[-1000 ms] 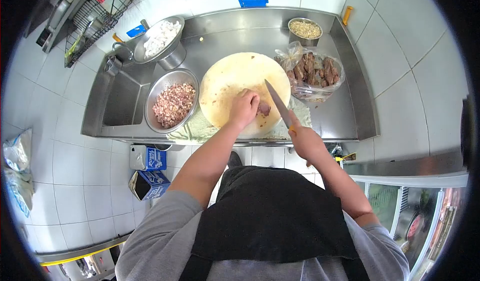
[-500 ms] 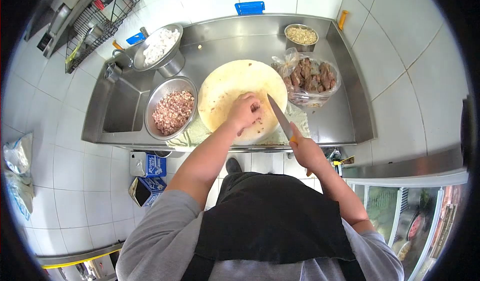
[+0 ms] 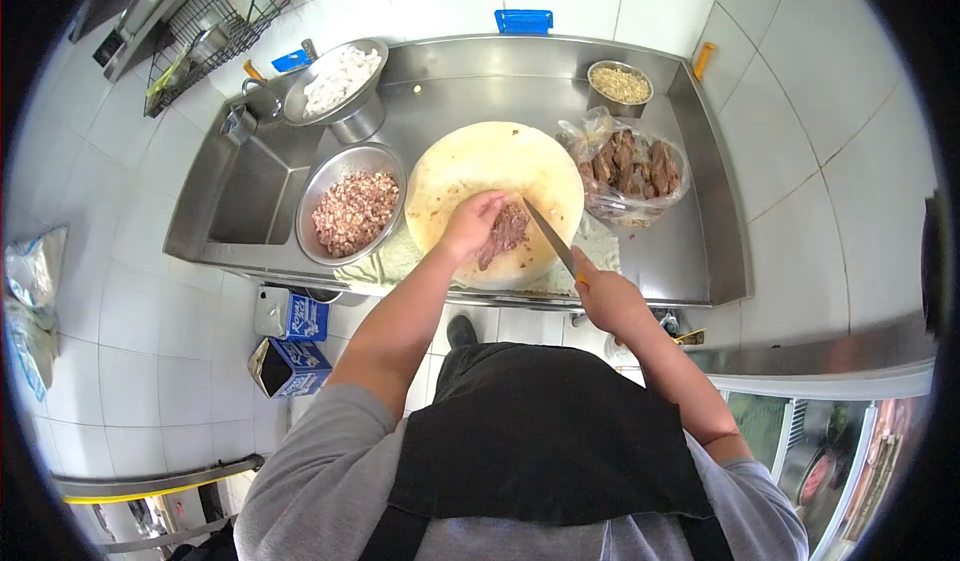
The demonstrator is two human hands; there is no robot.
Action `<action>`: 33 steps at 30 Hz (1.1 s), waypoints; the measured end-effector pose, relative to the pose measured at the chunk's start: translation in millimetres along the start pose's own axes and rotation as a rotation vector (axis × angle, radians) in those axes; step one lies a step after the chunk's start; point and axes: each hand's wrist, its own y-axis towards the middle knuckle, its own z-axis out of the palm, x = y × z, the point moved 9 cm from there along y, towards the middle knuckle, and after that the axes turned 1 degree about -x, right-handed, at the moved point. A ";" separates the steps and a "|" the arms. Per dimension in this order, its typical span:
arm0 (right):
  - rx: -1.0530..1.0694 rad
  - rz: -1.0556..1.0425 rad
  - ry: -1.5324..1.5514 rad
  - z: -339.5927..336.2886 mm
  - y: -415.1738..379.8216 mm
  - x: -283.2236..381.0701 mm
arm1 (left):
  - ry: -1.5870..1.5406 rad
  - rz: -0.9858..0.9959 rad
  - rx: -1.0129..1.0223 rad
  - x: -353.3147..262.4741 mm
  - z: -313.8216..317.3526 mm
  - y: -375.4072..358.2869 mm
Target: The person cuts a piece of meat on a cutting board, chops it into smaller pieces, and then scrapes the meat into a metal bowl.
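A round, pale cutting board lies on a greenish cloth at the counter's front edge. Dark brown meat, partly in small bits, sits on it. My left hand is beside the meat's left side, fingers together and pointing right; whether they pinch any meat is too small to tell. In my right hand is the orange handle of a knife, its blade slanting up and left over the board, the tip close to the meat.
Left of the board stands a bowl of diced meat; behind it, a bowl of white pieces near the sink. To the right are bagged meat chunks and a metal container of shredded food.
My left hand has shifted left off the meat, which now shows more fully. The knife remains in my right hand, slightly lower. The whole view has shifted a little.
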 end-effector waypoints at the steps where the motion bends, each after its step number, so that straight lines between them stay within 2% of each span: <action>1: -0.088 -0.049 -0.062 -1.3 3.8 0.0 | -0.087 0.018 -0.070 5.3 -9.2 3.4; 2: -0.176 -0.099 -0.124 -4.7 6.1 2.4 | -0.174 0.035 -0.139 11.3 -16.8 5.2; 3: -0.174 -0.103 -0.130 -4.2 8.4 4.0 | -0.177 0.034 -0.146 5.9 -18.7 2.3; 5: -0.186 -0.086 -0.139 -5.0 12.2 5.8 | 0.053 0.060 -0.198 -17.4 -23.1 -6.7; 6: -0.182 -0.088 -0.144 -4.1 15.4 5.8 | 0.049 0.057 -0.201 -16.6 -19.1 -6.6; 8: -0.045 -0.076 -0.172 7.8 24.2 3.8 | 0.312 0.309 -0.219 -40.3 -3.5 -9.0; 11: -0.044 -0.088 -0.290 0.6 27.6 20.2 | 0.372 0.345 -0.257 -46.2 14.0 -12.2; 17: -0.034 -0.109 -0.347 -3.4 29.8 52.3 | 0.327 0.366 -0.291 -41.1 14.1 -10.1; 21: 0.007 -0.068 -0.384 -12.2 2.7 58.3 | 0.295 0.405 -0.329 -38.8 16.4 -9.0; 25: 0.079 -0.009 -0.391 3.8 14.0 47.7 | 0.289 0.406 -0.344 -41.1 13.1 -13.8; 27: 0.091 0.015 -0.370 20.0 36.5 39.4 | 0.267 0.301 -0.230 -35.2 17.0 -8.9; 28: 0.080 0.024 -0.372 21.1 51.3 37.5 | 0.253 0.294 -0.240 -35.5 15.4 -7.2; 31: 0.038 0.039 -0.317 16.3 74.5 37.1 | 0.222 0.361 -0.281 -40.8 10.5 -13.9; 33: 0.001 0.041 -0.278 11.6 86.3 37.0 | 0.085 0.192 -0.248 -24.6 10.1 -11.6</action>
